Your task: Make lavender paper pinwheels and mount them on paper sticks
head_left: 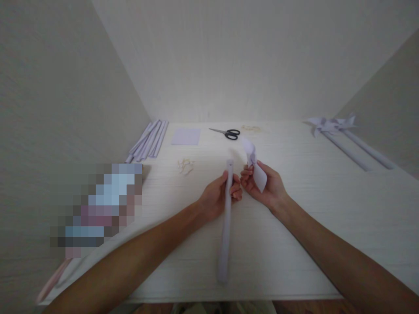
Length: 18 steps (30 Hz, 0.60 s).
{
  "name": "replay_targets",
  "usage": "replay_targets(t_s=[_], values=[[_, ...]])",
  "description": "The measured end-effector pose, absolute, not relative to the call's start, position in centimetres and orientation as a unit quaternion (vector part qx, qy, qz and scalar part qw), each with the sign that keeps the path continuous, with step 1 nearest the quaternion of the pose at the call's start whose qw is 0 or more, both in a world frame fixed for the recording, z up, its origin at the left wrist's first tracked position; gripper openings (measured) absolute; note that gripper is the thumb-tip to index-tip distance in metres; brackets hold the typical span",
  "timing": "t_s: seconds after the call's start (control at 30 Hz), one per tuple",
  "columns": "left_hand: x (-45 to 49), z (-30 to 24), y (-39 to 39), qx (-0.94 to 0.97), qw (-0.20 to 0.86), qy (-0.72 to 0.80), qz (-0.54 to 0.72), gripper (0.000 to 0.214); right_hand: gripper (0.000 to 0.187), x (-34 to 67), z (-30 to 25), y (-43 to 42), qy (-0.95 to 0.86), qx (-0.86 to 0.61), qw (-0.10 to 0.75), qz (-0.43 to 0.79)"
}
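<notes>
Fingers of my left hand (218, 196) wrap round the upper part of a rolled paper tube (225, 235), pale lilac-white, its top end pointing away from me. Just to the right, my right hand (266, 185) pinches a folded paper pinwheel (259, 178) at its middle, seen nearly edge-on with its blades curling up and down. The tube's top end and the pinwheel are close together but apart. What lies between the right fingertips at the pinwheel's centre is partly hidden.
Black-handled scissors (231, 134) lie at the back beside a square paper sheet (186, 136). Several paper tubes (153, 139) are piled back left. Finished-looking pinwheels on sticks (347, 148) lie at right. Small pale strips (186, 165) are scattered nearby. A blurred-out object (108, 196) stands left.
</notes>
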<state>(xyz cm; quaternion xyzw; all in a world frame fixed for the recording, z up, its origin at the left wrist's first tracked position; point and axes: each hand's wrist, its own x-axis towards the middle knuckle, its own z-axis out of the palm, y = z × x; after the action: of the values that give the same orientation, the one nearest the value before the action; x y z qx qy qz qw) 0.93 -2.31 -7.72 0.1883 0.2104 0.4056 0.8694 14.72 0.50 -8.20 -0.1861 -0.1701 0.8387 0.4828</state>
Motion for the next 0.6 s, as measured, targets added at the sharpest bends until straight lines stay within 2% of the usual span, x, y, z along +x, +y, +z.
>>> replay_targets(t_s=[0.6], values=[[1.21, -7.76, -2.69, 0.23, 0.865, 0.219, 0.387, 0.034, 0.013, 14.5, -8.58, 0.64, -0.253, -0.252, 0.456, 0.815]])
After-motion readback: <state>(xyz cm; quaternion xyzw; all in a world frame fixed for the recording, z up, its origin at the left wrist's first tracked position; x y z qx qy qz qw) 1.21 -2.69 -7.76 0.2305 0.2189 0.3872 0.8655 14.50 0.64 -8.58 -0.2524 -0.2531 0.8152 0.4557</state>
